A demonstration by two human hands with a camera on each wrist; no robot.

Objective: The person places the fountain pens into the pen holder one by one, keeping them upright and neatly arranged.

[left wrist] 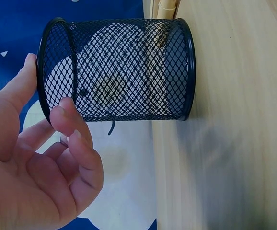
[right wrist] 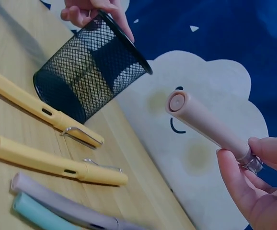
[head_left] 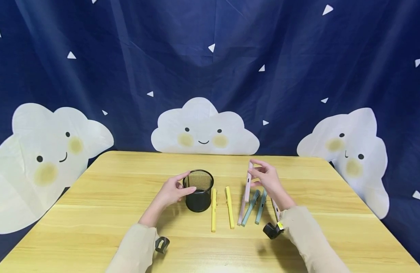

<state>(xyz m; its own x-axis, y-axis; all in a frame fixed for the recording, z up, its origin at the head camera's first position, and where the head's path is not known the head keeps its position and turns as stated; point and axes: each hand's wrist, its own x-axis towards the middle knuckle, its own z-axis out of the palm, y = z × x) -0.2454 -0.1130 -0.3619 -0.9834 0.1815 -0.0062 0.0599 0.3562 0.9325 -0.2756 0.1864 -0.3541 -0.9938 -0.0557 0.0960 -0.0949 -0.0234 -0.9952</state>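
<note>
My left hand (head_left: 170, 191) holds the rim of a black mesh pen holder (head_left: 198, 201), with thumb and fingers at its edge. The holder is upright on the table. To the right, my right hand (head_left: 267, 177) pinches a pale pink pen (head_left: 248, 185) near its clip end, raised above the table with the other end pointing down. In the right wrist view, the round end of this pink pen (right wrist: 205, 125) faces the camera. Between the hands lie two yellow pens (head_left: 213, 210) and, partly behind the raised one, another pink pen (head_left: 241, 215).
Two blue-green pens (head_left: 260, 208) lie right of the pink one. Another pale pen (head_left: 275, 209) is partly hidden under my right wrist. The wooden table (head_left: 94, 212) ends at a dark blue curtain (head_left: 210, 76) with smiling clouds.
</note>
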